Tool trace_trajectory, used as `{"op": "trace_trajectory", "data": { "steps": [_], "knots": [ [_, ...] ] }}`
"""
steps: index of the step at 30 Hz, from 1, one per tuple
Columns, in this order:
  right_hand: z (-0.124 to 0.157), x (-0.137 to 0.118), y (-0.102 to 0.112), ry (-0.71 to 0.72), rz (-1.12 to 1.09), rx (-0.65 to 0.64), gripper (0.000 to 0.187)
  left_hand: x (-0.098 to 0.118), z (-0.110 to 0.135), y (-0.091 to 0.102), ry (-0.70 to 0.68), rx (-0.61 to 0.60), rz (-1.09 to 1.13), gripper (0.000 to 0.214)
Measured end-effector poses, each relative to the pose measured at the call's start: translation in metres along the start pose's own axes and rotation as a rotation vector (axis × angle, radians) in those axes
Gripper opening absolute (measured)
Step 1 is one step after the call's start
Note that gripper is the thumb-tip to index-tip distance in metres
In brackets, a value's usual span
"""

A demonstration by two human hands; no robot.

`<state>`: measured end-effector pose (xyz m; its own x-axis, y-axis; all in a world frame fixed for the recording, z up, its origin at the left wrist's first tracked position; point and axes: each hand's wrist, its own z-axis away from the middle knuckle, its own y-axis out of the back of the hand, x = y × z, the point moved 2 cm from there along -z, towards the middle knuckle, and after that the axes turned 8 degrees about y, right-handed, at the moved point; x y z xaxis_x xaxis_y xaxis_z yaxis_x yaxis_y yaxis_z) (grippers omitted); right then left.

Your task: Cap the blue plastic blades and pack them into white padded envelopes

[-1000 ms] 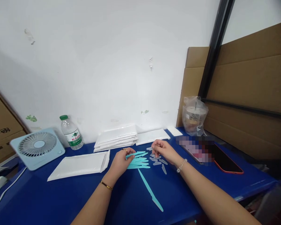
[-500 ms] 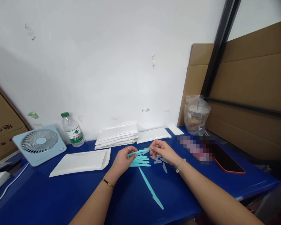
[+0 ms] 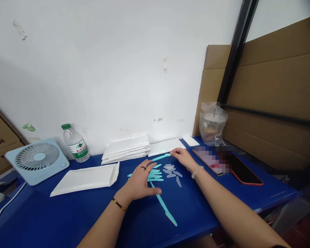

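On the blue table (image 3: 67, 220), my left hand (image 3: 142, 181) hovers open with its fingers spread over a small pile of teal plastic knives (image 3: 155, 175). My right hand (image 3: 182, 156) lies low at the back, its fingers closed on the end of one teal knife (image 3: 161, 157) that rests on the table beside the white envelopes. Several small clear caps (image 3: 172, 171) lie between my hands. Another teal knife (image 3: 164, 206) lies apart, pointing toward the front edge.
A stack of white padded envelopes (image 3: 126, 148) lies at the back, with one envelope (image 3: 85, 179) to the left. A blue fan (image 3: 37, 160) and a water bottle (image 3: 74, 143) stand at the left. At the right are a phone (image 3: 244, 172), a bagged cup (image 3: 213, 124) and cardboard (image 3: 274, 96).
Both hands were together on one teal knife. Now my right hand has carried it back toward the envelopes, and my left hand has let go and spread over the pile.
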<state>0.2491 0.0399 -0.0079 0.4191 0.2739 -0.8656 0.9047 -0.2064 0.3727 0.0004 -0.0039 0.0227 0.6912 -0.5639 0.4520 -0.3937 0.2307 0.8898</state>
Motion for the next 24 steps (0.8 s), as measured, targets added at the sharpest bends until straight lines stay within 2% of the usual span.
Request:
{"op": "trace_trajectory", "data": {
  "steps": [2, 4, 9, 12, 15, 17, 20, 22, 24],
  "knots": [
    [-0.001, 0.006, -0.002, -0.052, 0.096, -0.046, 0.031, -0.002, 0.002, -0.006, -0.013, -0.156, -0.064, 0.104],
    [-0.001, 0.008, -0.007, -0.078, 0.141, -0.093, 0.031, -0.002, 0.003, -0.009, -0.013, -0.216, -0.097, 0.101],
    [-0.002, 0.002, -0.013, -0.062, 0.182, -0.159, 0.023, 0.006, 0.004, -0.009, -0.013, -0.136, -0.116, 0.076],
    [-0.001, -0.006, -0.006, 0.062, 0.197, -0.223, 0.024, 0.013, 0.005, -0.009, -0.055, -0.094, -0.094, 0.061],
    [0.004, -0.013, 0.002, 0.198, 0.267, -0.329, 0.024, 0.019, 0.005, -0.012, -0.116, -0.105, -0.058, 0.030],
    [0.008, -0.016, 0.005, 0.227, 0.364, -0.397, 0.024, 0.022, 0.005, -0.014, -0.132, -0.113, -0.029, 0.017],
    [0.011, -0.017, 0.004, 0.225, 0.441, -0.432, 0.021, 0.024, 0.004, -0.014, -0.137, -0.087, 0.026, 0.013],
    [0.011, -0.017, 0.004, 0.221, 0.388, -0.425, 0.020, 0.022, 0.002, -0.010, -0.116, -0.038, 0.081, 0.012],
    [0.010, -0.017, 0.005, 0.205, 0.277, -0.418, 0.025, 0.015, -0.001, -0.005, -0.035, 0.028, 0.154, 0.014]
  ]
}}
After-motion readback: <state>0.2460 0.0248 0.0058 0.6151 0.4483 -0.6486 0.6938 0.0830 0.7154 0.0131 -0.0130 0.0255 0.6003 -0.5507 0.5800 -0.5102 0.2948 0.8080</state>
